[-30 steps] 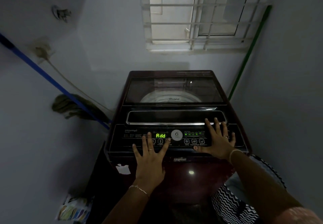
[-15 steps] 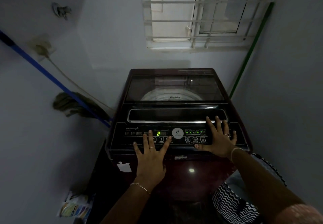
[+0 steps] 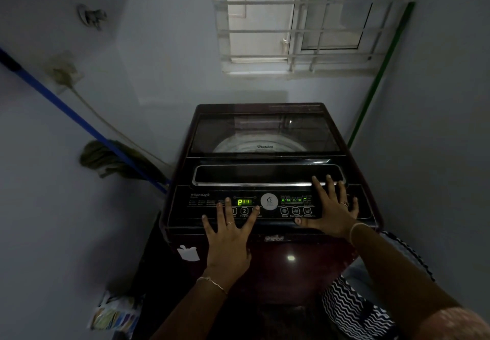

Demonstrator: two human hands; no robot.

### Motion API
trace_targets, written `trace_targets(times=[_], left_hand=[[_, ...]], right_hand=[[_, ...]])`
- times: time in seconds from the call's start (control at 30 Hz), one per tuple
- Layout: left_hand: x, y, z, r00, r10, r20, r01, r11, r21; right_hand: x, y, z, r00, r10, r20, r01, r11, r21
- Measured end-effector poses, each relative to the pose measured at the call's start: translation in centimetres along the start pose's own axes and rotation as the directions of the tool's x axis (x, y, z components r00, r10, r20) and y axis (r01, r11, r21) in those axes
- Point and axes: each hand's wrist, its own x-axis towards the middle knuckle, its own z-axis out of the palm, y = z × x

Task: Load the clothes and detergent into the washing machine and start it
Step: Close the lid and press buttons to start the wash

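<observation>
"Where is the washing machine?"

"Against the back wall under the window, lid down, display lit green."

"And the hands?"

"Both are open and spread flat on the control panel. The left hand has its fingertips at the buttons. The right hand is on the right side. I'd press one button only, firmly, then check the display."

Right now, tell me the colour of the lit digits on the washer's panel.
Green digits, clearest in the head view.
</observation>
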Motion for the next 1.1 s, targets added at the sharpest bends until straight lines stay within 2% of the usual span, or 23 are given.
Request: trace_targets(times=[0.5, 0.83, 0.97, 1.1], left_hand=[[0.0, 0.1, -0.1, 1.000, -0.005, -0.011, 0.005, 1.000, -0.001], [0.0, 1.0, -0.4, 0.999, -0.026, -0.033, 0.024, 0.997, -0.067], [0.4, 2.3, -0.1, 0.980, 0.092, -0.178, -0.101, 0.994, -0.041], [1.3, 3.8, -0.4, 0.958, 0.167, -0.234, -0.185, 0.981, -0.055]], right_hand=[[0.1, 0.0, 0.0, 1.000, -0.004, -0.002, 0.004, 1.000, 0.002], [0.0, 0.0, 0.0, 1.000, -0.010, -0.007, 0.010, 1.000, 0.009], [-0.1, 0.0, -0.1, 1.000, -0.011, -0.006, 0.011, 1.000, 0.015], [-0.1, 0.1, -0.6, 0.999, -0.024, 0.034, 0.023, 0.999, 0.044]])
